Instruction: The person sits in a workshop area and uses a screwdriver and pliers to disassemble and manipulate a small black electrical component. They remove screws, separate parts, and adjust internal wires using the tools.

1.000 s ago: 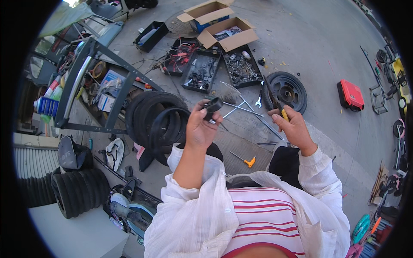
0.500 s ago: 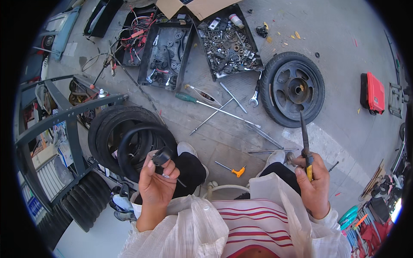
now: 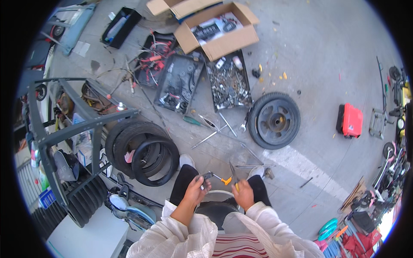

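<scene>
The small black part [image 3: 208,176], gripped in the curled fingers of the left hand [image 3: 196,190], sits left of and apart from the yellow-handled tool [image 3: 233,173], whose long axis points forward and slightly left from the closed fingers of the right hand [image 3: 244,195].

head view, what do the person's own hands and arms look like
The left hand and right hand wear no gloves. The left sleeve and right sleeve are loose, wrinkled, off-white cloth; the left one ends farther from the hand.
</scene>
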Available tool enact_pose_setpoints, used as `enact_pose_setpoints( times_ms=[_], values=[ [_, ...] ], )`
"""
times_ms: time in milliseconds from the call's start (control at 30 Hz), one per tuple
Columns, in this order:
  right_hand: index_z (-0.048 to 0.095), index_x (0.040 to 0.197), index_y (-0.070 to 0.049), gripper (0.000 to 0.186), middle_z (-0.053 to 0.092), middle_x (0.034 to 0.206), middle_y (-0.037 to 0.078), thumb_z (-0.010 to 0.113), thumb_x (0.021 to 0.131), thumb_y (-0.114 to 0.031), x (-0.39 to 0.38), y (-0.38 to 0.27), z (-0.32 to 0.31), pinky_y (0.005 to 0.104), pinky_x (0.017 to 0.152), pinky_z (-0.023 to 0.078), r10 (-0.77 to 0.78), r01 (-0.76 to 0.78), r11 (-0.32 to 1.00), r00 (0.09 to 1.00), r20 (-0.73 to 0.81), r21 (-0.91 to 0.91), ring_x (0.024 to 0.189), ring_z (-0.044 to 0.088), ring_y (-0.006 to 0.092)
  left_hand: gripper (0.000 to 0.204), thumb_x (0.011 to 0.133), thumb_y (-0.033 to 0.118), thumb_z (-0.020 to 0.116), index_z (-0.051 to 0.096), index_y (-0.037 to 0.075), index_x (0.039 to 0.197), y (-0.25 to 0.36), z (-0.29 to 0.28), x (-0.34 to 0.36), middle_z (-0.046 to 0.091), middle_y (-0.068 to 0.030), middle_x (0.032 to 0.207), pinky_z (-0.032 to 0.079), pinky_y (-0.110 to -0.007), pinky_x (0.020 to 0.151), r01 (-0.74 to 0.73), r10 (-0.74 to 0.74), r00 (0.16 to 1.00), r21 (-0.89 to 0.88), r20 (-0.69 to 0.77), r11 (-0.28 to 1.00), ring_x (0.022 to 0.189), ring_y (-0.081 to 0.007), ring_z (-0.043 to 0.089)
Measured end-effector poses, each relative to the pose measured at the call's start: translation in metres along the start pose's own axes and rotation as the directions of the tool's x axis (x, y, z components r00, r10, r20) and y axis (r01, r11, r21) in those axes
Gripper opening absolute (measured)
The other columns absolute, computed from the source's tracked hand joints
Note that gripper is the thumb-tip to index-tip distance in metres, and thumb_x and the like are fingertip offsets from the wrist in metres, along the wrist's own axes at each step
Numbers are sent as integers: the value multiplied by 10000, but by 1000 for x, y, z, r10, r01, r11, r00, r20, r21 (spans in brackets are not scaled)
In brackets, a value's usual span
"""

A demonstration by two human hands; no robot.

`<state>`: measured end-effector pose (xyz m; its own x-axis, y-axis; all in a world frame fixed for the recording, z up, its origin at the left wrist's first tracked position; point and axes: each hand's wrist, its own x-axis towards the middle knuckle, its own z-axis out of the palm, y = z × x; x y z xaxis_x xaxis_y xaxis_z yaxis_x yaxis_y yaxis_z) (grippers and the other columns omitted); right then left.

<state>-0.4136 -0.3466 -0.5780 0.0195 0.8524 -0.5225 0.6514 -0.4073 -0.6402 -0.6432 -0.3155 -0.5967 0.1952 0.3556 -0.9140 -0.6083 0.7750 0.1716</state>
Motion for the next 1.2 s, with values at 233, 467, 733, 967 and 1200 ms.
enact_pose_setpoints(
  times_ms=[233,467,733,967,1200],
  values=[
    [606,837,-56,296,605,876,170,613,847,-351,-125,-88,-25,421,724,492,0,108,963,917,400,-247,848,598,359,284,943,240,563,534,42,1144,103,9,-193,638,-106,1058,426,-420,1003,-150,168,968,-103,189,983,1019,-256,620],
    [585,924,-17,252,571,989,209,658,804,-226,-105,-387,-109,431,734,481,-468,519,847,832,298,-117,872,575,400,353,914,162,613,503,13,1215,190,70,-355,569,-98,1193,385,-353,1016,-384,464,820,-280,334,880,1131,-199,538],
    [565,1010,-4,299,531,1126,206,658,816,-212,-173,-599,-88,443,800,479,-656,746,660,630,416,-89,955,564,407,328,901,150,624,547,25,1194,289,22,-499,614,-64,1111,429,-313,942,-752,732,585,-104,348,651,1034,-162,572],
    [599,1006,15,229,578,882,134,611,890,-182,-180,-632,-78,330,692,451,-368,349,929,849,380,120,756,570,222,331,915,127,609,542,21,1221,294,-28,-564,614,-62,1056,454,-283,879,-829,862,506,-258,30,495,922,-126,566],
    [595,1083,28,273,549,924,61,643,882,-151,-196,-705,-128,244,677,433,-541,446,840,733,413,309,777,511,103,332,981,183,457,448,14,1267,292,-3,-608,570,-110,1015,469,-345,789,-785,860,502,-371,86,495,873,-164,540]
  ],
)
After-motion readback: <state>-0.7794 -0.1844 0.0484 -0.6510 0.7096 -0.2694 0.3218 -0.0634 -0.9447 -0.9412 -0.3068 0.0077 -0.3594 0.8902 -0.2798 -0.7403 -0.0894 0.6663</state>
